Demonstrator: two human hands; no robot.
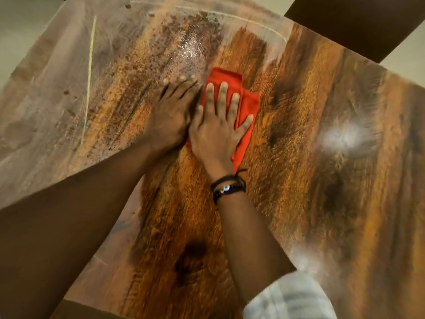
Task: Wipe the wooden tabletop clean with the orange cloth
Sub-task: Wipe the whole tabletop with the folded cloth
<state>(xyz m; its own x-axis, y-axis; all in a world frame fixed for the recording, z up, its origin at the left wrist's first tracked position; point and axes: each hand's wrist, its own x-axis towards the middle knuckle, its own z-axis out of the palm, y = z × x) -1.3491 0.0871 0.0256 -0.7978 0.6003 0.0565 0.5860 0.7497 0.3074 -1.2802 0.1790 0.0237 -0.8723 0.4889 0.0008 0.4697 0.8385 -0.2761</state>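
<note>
I see the right hand [213, 132] pressed flat, fingers spread, on the folded orange cloth [230, 88], left hand [170, 111] flat beside it on the streaked wooden worktop [310, 180].

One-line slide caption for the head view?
Right hand presses orange cloth flat on smeared wooden tabletop; left hand rests alongside.

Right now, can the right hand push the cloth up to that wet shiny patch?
Probably yes. The right hand lies flat on the orange cloth, the wet patch sits just beyond, and only bare tabletop lies between.
</note>
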